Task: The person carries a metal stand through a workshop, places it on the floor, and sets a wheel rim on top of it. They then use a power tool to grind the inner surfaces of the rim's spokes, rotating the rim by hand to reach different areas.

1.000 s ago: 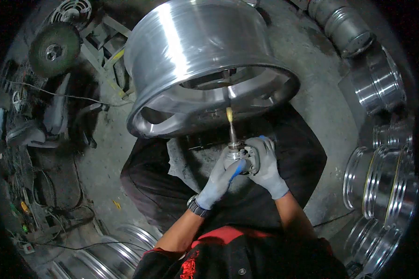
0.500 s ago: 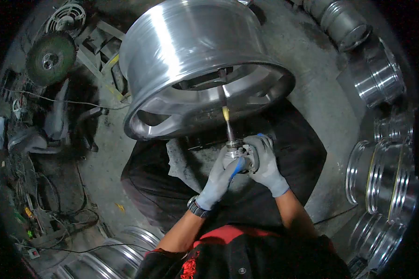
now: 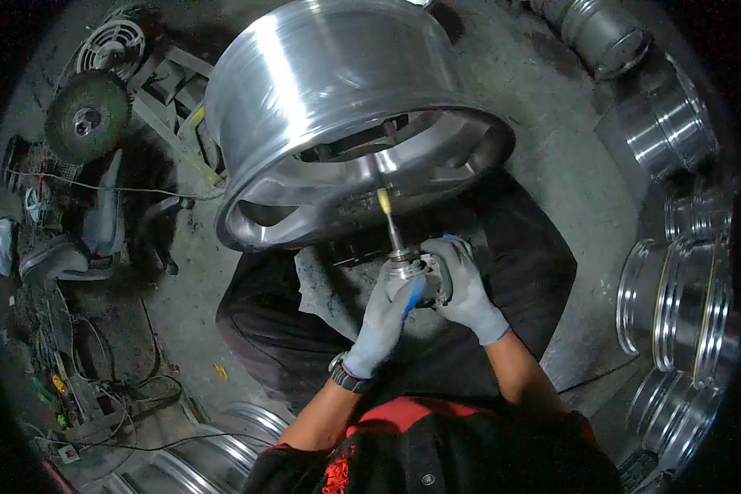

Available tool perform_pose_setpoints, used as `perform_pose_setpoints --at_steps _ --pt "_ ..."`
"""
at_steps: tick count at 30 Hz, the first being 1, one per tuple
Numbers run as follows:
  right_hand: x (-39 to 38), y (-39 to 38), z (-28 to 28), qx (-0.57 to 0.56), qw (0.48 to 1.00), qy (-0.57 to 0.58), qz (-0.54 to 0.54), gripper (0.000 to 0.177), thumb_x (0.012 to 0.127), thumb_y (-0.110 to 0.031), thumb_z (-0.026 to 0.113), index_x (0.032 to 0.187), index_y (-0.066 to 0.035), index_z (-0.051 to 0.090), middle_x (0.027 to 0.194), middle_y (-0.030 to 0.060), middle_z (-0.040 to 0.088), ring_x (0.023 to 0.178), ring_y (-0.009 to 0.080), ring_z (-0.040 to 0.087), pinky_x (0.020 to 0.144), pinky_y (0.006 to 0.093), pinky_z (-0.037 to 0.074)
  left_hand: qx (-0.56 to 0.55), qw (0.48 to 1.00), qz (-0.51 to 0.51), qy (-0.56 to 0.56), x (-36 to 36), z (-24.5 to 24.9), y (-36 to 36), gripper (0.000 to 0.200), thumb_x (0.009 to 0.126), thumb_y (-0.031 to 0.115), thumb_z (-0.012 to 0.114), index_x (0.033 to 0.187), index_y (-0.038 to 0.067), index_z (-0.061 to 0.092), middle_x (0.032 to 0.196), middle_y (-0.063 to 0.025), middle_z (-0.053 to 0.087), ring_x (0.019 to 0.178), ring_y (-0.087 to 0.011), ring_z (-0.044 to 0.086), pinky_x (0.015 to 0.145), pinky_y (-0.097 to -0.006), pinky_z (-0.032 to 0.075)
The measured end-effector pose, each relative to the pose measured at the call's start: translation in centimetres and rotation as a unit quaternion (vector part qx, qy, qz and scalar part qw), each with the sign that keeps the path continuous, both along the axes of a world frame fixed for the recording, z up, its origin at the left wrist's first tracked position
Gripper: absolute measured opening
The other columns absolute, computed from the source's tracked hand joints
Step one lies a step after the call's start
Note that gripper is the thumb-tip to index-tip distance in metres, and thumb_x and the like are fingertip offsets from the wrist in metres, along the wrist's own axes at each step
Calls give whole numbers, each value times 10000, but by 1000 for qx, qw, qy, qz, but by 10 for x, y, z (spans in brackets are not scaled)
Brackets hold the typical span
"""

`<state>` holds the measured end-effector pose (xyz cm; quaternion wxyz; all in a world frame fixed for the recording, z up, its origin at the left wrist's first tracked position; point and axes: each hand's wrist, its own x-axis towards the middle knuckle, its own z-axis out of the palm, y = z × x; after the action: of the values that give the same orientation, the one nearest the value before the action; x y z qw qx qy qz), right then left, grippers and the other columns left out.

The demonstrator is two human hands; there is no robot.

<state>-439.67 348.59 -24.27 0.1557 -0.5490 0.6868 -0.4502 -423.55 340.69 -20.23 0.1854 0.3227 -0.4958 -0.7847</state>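
Observation:
A large polished metal wheel (image 3: pixel 337 74) fills the upper middle, its spoked face tilted toward me. Below it, my left hand (image 3: pixel 380 317), in a grey glove with a blue thumb, is closed round the left side of a metal power tool (image 3: pixel 410 270). My right hand (image 3: pixel 468 292), gloved too, grips the tool's right side. From the tool a long shaft (image 3: pixel 395 232) with a yellow section points up at the wheel's spokes. Its tip is blurred against the wheel, so contact cannot be made out.
Several shiny wheels (image 3: pixel 667 305) stand along the right side, and more rims (image 3: pixel 214 449) lie at the lower left. A round abrasive disc (image 3: pixel 88 118), a metal frame (image 3: pixel 166 99), a fan guard and loose cables are on the left.
The tool and its shaft have shifted slightly left, with both hands still round it. The shaft's upper end sits left of where it was on the wheel face.

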Motion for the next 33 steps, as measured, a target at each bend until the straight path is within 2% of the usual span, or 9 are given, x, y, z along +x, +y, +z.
perform_pose_setpoints --at_steps 6,11,14,17,24,27,30,32,33 --pt "-1 -2 3 -13 1000 -8 27 635 714 -157 804 1296 -74 562 1241 179 612 1204 397 533 1065 489 381 16 999 -1 39 1 1 1 520 1058 221 573 1465 -41 382 1292 -96 626 1154 -153 608 1036 -298 464" --pt "-6 6 3 -1 1000 -7 -19 685 690 -117 837 1302 -56 538 1227 202 607 1174 436 551 1071 489 417 -20 999 -10 -29 -9 -13 1 567 1047 245 595 1483 -47 379 1289 -104 624 1155 -152 601 1016 -300 467" --pt "-5 5 8 2 1000 -9 -21 655 699 -139 814 1295 -58 556 1234 186 611 1189 409 537 1048 490 396 -21 999 2 -31 -7 -19 0 553 1040 252 609 1465 -38 407 1271 -101 627 1151 -140 595 1004 -292 466" --pt "0 1 8 -7 1000 -30 3 658 705 -156 813 1301 -60 551 1236 186 609 1184 407 539 1046 496 392 -12 1000 5 -15 -5 7 -1 541 1039 250 611 1456 -32 413 1253 -96 631 1148 -132 594 1005 -285 463" --pt "1 5 6 4 999 -29 -19 676 704 -190 821 1310 -77 546 1241 183 607 1194 408 531 1048 507 384 22 1000 6 -4 -7 -3 -2 534 1041 248 609 1453 -29 411 1260 -91 630 1140 -129 597 1011 -282 462" --pt "3 3 11 23 1000 -11 -9 705 693 -122 843 1319 -50 526 1252 201 599 1217 436 522 1049 490 420 10 1000 -1 -15 0 2 -3 522 1043 241 603 1448 -30 418 1263 -83 631 1152 -132 592 1018 -285 459" --pt "9 -2 8 1 1000 4 -1 664 707 -139 827 1299 -61 537 1235 197 604 1181 427 538 1038 499 411 -6 1000 0 -3 8 4 -4 499 1047 231 583 1442 -31 427 1269 -76 629 1162 -133 584 1037 -291 442" --pt "11 -6 8 1 1000 22 13 645 733 -249 806 1304 -107 542 1235 165 610 1183 390 530 1057 497 372 -16 1000 7 -18 15 12 -4 442 1052 224 557 1409 -21 468 1280 -68 622 1160 -130 577 1052 -295 424" --pt "12 -7 6 -1 1000 20 11 645 733 -249 806 1304 -107 542 1235 165 610 1183 390 530 1057 497 372 -17 1000 5 -20 17 16 -4 442 1052 224 557 1409 -21 468 1280 -68 622 1160 -130 577 1052 -295 424"
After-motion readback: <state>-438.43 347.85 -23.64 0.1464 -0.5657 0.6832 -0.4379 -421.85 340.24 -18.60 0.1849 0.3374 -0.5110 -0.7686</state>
